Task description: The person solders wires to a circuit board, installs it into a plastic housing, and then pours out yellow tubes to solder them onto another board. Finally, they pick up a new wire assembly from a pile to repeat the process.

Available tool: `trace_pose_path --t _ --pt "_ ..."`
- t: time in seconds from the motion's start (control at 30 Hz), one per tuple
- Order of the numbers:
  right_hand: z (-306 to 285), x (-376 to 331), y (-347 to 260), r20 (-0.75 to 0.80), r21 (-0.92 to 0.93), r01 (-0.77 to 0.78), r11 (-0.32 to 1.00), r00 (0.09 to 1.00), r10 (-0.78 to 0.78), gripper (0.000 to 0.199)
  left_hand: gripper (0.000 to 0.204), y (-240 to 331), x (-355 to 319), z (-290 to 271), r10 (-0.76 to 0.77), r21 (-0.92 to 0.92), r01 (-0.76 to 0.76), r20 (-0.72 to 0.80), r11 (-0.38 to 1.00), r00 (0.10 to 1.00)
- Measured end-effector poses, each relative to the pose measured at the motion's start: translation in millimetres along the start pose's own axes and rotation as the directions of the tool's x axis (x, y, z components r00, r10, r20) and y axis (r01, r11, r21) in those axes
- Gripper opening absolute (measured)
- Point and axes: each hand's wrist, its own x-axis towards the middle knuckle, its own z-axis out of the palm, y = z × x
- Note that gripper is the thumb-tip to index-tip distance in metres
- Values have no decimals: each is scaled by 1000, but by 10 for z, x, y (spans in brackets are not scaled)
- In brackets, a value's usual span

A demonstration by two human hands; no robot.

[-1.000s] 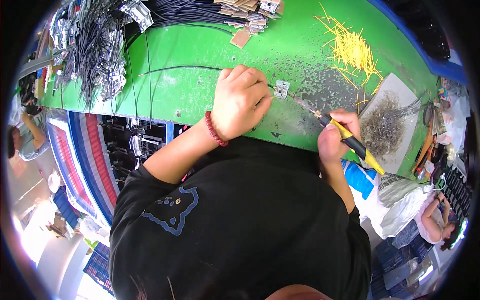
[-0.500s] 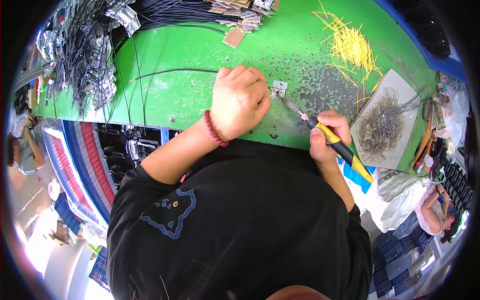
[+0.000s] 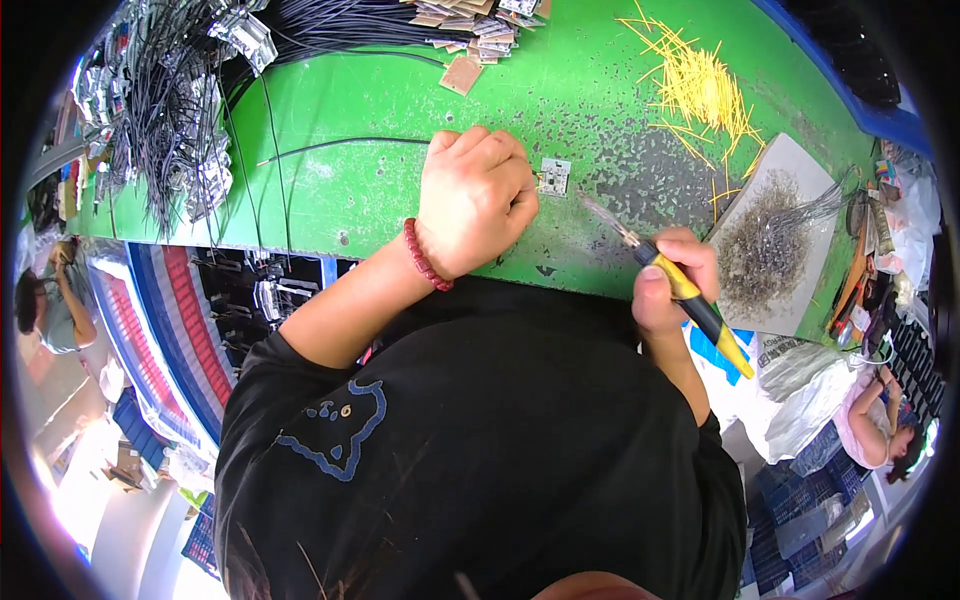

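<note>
My left hand (image 3: 478, 200) is closed in a fist on the table, fingers curled downward. A thin black cable (image 3: 350, 141) runs into it from the left; the grip itself is hidden under the knuckles. Just right of the fist lies a small pale circuit board (image 3: 555, 177), a short bit of wire showing between the two. My right hand (image 3: 672, 280) is wrapped round a yellow and black soldering iron (image 3: 697, 305). Its metal tip points up and left, a little apart from the board.
Yellow thin strips (image 3: 705, 90) lie heaped at the back right. Nearer stands a grey tray (image 3: 815, 262) with dark solder crumbs and wire strands. Black cables with metal-cased parts (image 3: 165, 120) pile up at the left, brown boards (image 3: 462, 74) at the back. The green table (image 3: 350, 200) has scorched patches.
The soldering iron has moved right and slightly down with my right hand, its tip drawing away from the circuit board. My left hand and the board have shifted slightly left.
</note>
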Motion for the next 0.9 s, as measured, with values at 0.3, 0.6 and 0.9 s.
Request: trace_pose_path --t 0.3,0.6,0.9 --pt "-795 50 -132 -342 -194 -10 981 938 -58 22 14 226 288 -85 57 -44 -52 115 998 992" --pt "-1245 20 -71 -613 -185 -16 983 783 -103 19 12 695 1269 837 452 -192 -412 275 891 849" --pt "-1209 54 1 -632 -152 -19 988 770 -82 20 13 696 1365 1085 395 -2 -412 285 911 873"
